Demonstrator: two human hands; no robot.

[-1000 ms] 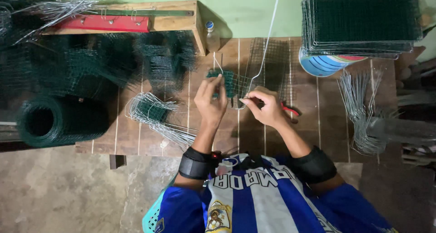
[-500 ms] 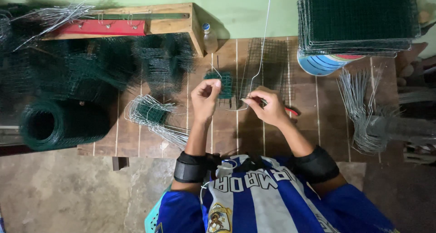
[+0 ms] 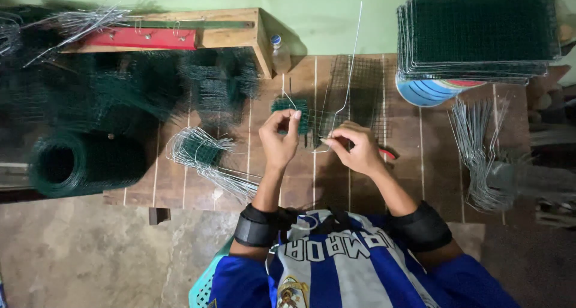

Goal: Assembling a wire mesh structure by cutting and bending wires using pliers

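Here a small green mesh piece [image 3: 292, 113] sits upright on the wooden table [image 3: 198, 194], pinched at its near edge by the left hand [image 3: 279, 139], thumb and fingers closed on it. Just beside it the right hand [image 3: 355, 149] grips a long thin wire [image 3: 350, 74] that rises away toward the wall, with a red-handled tool [image 3: 389, 154] tucked under the palm. A flat mesh panel [image 3: 360, 86] lies behind both hands. A mesh roll [image 3: 84, 161] rests far left, stacked panels [image 3: 480, 32] far right
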